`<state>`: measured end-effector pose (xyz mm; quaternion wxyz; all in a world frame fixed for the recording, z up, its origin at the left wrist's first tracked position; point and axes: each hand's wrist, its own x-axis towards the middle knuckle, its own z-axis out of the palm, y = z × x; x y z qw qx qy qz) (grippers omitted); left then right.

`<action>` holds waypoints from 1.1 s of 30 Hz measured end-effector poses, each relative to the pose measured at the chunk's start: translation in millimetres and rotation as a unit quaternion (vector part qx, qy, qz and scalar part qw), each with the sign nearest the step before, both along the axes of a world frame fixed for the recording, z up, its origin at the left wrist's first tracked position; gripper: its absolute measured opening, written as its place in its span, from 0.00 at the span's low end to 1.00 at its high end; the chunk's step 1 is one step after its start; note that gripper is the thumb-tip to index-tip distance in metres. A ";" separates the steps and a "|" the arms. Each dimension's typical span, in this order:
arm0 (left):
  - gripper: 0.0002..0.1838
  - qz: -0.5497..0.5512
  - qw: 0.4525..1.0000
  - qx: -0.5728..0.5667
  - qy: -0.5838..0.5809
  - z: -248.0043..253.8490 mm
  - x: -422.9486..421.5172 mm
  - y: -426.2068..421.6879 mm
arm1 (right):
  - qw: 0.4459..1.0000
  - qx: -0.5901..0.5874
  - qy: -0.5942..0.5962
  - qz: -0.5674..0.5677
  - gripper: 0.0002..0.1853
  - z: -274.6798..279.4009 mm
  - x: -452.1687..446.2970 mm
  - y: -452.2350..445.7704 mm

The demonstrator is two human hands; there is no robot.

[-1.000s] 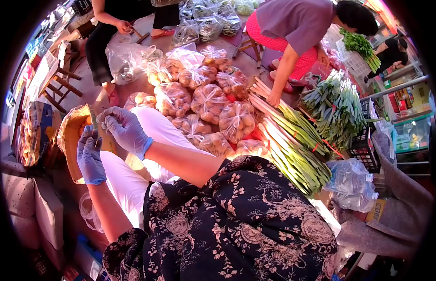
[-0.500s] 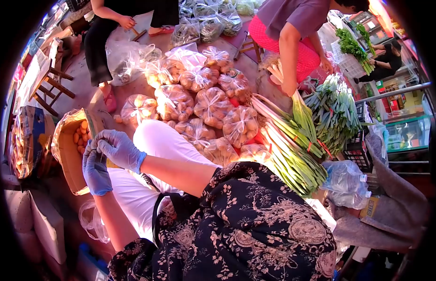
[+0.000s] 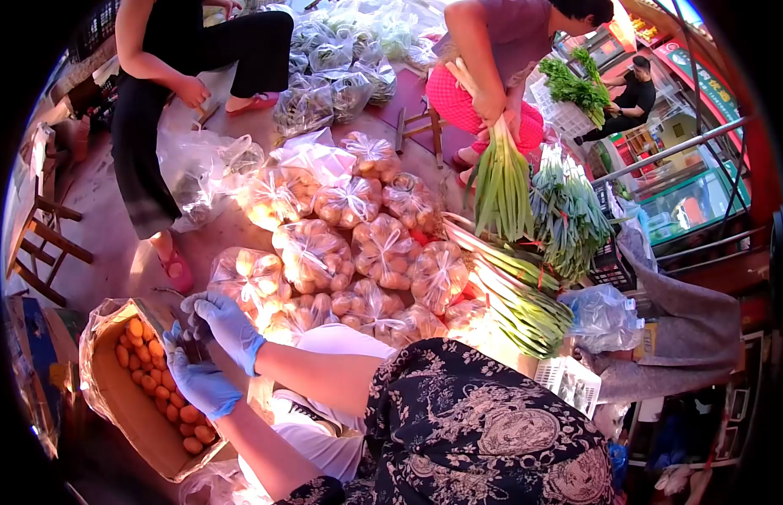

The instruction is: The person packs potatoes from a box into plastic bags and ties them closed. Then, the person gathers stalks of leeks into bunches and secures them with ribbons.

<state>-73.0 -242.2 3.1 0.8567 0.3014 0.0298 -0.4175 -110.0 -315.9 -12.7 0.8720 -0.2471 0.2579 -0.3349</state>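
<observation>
My left hand (image 3: pixel 199 380), in a blue glove, is raised over the edge of a cardboard box (image 3: pixel 130 429) of small orange-brown potatoes or similar produce (image 3: pixel 151 370). My right hand (image 3: pixel 230 326), also gloved, is just above it, fingers curled in a pinch. Both sets of fingertips are bent close together. Something thin and greyish may be between them, but it is too blurred to name. Beyond my hands, tied clear bags of round brown produce (image 3: pixel 314 255) are heaped on the ground.
Leeks (image 3: pixel 518 303) and bundled greens (image 3: pixel 572 210) lie right of the bags. A person in pink trousers (image 3: pixel 450 105) holds a leek bunch (image 3: pixel 503 189). Another person in black trousers (image 3: pixel 143 151) is at upper left, near a wooden stool (image 3: pixel 50 240). Large water bottles (image 3: pixel 602 320) lie at right.
My view has shifted, showing more of the box's contents. My hands have moved slightly apart. The person in pink trousers has lifted a leek bunch upright.
</observation>
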 end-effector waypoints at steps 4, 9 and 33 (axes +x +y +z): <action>0.16 0.054 0.997 0.027 0.048 -16.7 33.1 -39.2 | 0.999 0.030 0.040 -0.007 0.07 -1.1 21.4 -7.4; 0.19 0.016 0.996 0.077 0.039 -66.0 46.5 -77.5 | 0.983 0.096 -0.030 -0.151 0.06 -9.4 40.7 -34.9; 0.21 -0.455 0.869 0.191 -0.032 128.9 -5.3 -69.2 | 0.903 -0.040 0.409 -0.125 0.08 74.4 -74.5 4.0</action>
